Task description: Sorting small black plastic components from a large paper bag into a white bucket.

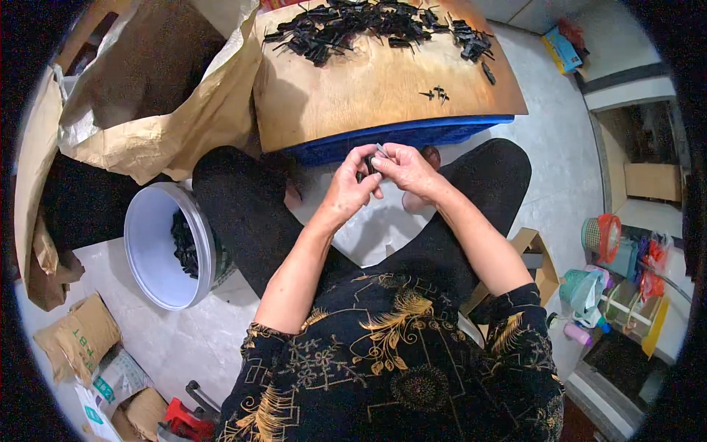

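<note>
Where two hands meet above the gap between the knees, the left hand curls its fingers around one dark piece, mostly hidden from me; the right hand pinches one thin greyish sliver near it, too small to identify. Both forearms slant forward and inward, wrists close, just short of one wooden board. On that I count three tiny black bits and a black heap too tangled to number. One white bucket holds black pieces, also uncountable.
</note>
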Demonstrator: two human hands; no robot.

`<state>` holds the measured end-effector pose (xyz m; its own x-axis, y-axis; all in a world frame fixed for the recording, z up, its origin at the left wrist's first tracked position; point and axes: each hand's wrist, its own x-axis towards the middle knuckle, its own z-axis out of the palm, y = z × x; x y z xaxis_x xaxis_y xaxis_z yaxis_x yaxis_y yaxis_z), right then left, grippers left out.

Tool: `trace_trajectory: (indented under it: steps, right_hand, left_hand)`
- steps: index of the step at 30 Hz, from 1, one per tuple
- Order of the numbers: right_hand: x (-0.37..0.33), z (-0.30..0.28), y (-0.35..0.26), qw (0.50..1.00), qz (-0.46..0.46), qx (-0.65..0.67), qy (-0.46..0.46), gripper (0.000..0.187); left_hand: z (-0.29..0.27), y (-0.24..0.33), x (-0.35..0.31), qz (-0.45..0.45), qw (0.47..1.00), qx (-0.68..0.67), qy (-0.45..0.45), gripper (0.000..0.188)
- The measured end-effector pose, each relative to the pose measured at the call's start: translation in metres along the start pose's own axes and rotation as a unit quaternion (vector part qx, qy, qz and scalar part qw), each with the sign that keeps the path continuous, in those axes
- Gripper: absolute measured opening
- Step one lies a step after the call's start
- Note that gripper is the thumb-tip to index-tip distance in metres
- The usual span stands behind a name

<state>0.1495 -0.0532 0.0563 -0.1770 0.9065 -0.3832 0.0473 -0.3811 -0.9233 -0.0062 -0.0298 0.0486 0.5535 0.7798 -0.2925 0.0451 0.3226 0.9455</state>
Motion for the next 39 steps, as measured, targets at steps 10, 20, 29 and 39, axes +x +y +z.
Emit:
trace_trajectory:
  steps: [10, 20, 29, 39]
  right_hand:
    - [0.001, 0.004, 0.004, 0.993, -0.059, -0.1, -0.018, 0.023]
    - [0.005, 0.008, 0.008, 0.969, -0.084, -0.225, 0.051, 0.019]
    - [0.017, 0.017, 0.0, 0.972, -0.047, -0.213, 0.086, 0.016]
    - [0.072, -0.058, -0.027, 0.916, -0.126, -0.339, 0.172, 0.03]
  left_hand:
    - [-0.006, -0.005, 0.009, 0.015, 0.999, -0.034, 0.02, 0.032]
    - [-0.001, -0.003, 0.008, 0.001, 0.996, 0.068, 0.053, 0.028]
    - [-0.002, -0.022, 0.017, 0.117, 0.97, 0.166, 0.13, 0.033]
    - [-0.005, 0.004, 0.022, -0.003, 0.963, -0.231, 0.14, 0.008]
